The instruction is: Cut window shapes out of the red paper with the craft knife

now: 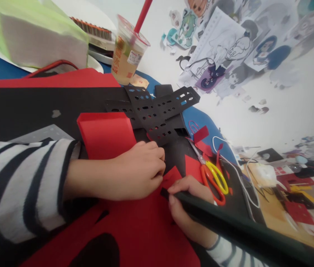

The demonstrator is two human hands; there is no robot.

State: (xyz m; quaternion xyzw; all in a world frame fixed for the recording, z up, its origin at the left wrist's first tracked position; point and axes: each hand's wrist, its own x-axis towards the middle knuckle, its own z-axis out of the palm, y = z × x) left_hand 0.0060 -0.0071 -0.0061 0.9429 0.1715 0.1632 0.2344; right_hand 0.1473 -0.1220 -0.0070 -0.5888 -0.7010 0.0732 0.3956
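My left hand (137,170), in a striped sleeve, lies curled over red paper; its fingertips are turned under, and anything in them is hidden. Close to its right, my right hand (191,207) pinches the end of a long dark strip (229,218) between thumb and fingers. The strip runs toward the lower right edge, in front of the hand. Beneath both hands spreads a large red sheet (157,230) with dark cut-out shapes. A folded red paper piece (106,133) stands just behind my left wrist. Beyond it lie black paper strips with punched holes (151,111), crossed over each other.
Scissors with orange and yellow handles (215,178) lie beside red scraps (201,134). A cup with a red straw (127,52) stands at the back, next to a brush (92,29) and a green-white bag (45,40). A white cable (240,168) curves along the right.
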